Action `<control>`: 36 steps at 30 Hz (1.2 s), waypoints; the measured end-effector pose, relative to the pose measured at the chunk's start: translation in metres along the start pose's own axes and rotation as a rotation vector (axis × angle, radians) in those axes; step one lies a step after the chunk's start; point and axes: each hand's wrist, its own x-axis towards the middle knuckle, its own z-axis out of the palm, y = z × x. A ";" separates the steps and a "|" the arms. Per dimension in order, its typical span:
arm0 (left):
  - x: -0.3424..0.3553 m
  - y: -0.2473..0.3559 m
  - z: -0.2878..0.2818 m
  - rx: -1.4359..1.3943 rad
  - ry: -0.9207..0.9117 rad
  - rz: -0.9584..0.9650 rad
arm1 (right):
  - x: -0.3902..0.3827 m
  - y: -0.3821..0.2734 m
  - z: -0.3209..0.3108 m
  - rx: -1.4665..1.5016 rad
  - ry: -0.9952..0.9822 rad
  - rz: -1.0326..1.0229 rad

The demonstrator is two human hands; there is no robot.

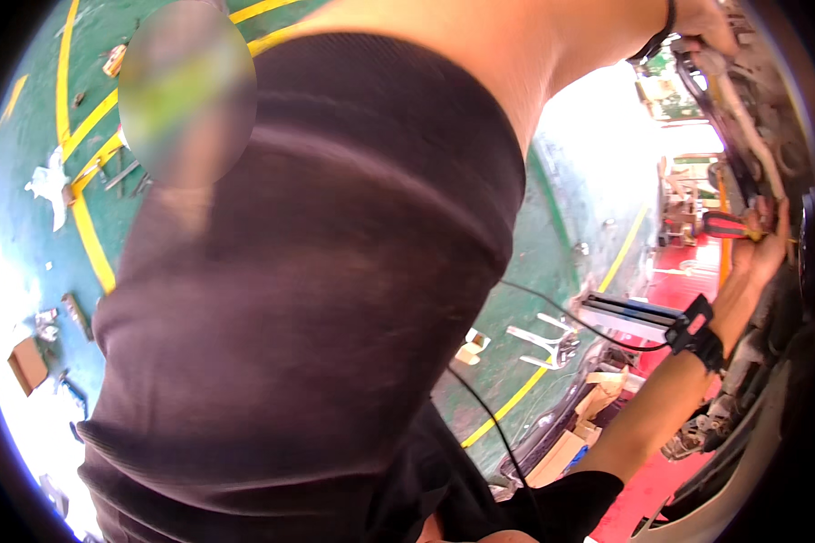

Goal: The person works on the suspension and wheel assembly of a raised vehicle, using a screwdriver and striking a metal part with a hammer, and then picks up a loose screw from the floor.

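Note:
My right hand (759,262) is closed round a screwdriver (726,225) with a red and black handle, close to dark vehicle parts (774,348) along the right edge. A black strapped device (695,339) sits on that wrist, with a cable running from it. My left arm, in a wide dark sleeve (317,253), crosses the middle of the view and reaches to the upper right. My left hand (711,27) is beside a dark curved bar and other parts there. Its fingers are mostly cut off by the picture's edge.
Green floor (552,262) with yellow lines lies below, with red flooring beyond. Several small tools (122,172) and a white cloth (50,188) lie at left. A forked metal piece (548,344) and cardboard boxes (557,457) are at lower right. A blurred oval covers the upper left.

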 end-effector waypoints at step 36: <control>-0.054 -0.035 0.027 0.027 0.278 0.436 | -0.031 0.011 0.039 0.015 0.236 -0.247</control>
